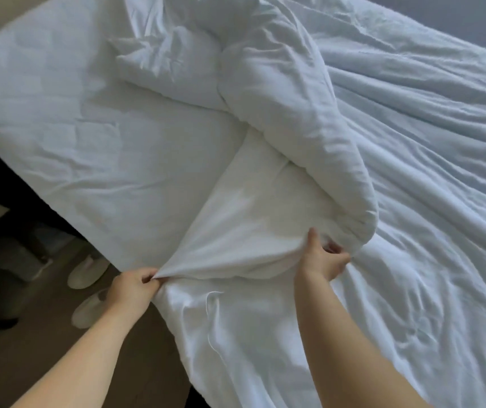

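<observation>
Far left: two pale slippers point(88, 270) are sitting on the brown floor point(44, 334), just beside the bed's edge. The mattress point(59, 98) is showing a quilted, lightly creased top, lying flat out to its left edge. Your left hand point(134, 285) is pinching a corner of the duvet cover point(235, 231) right at the near bed edge. That smooth white fabric is fanning taut from the pinch up toward the roll. Your right hand point(322, 259) is gripping the end of the duvet point(294, 113), fingers curled into it, thumb up. The duvet is lying as a thick, soft roll running diagonally up the middle. Right of it, rumpled bedding point(427, 201) is spreading in long ridges out to the frame edge.
</observation>
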A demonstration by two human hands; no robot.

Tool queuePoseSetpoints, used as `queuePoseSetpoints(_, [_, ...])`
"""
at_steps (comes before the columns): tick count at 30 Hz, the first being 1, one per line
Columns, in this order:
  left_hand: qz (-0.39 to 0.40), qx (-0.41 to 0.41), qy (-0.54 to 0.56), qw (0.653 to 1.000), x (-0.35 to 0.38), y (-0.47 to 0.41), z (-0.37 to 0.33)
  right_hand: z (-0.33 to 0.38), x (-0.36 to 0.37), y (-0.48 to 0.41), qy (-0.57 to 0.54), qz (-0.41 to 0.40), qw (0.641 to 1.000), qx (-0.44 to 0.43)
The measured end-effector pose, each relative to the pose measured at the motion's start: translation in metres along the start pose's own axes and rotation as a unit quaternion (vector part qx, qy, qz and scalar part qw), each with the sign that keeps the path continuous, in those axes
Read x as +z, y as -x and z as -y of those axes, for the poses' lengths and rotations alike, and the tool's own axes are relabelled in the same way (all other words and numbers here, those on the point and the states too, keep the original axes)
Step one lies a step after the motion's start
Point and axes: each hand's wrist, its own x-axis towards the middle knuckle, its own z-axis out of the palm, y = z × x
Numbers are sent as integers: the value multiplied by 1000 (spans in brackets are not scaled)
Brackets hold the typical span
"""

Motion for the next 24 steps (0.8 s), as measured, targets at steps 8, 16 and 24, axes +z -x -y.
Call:
queuePoseSetpoints(8, [24,170,-61,983,21,5,-50,47,-35,-81,36,203,978,-39])
queuePoseSetpoints(16, [235,156,-177,943,18,-29,-49,79,6,0,187,301,891,-284])
queuePoseSetpoints(24, [34,129,294,946,-152,-116,-63,35,148,172,434,390,598,-549])
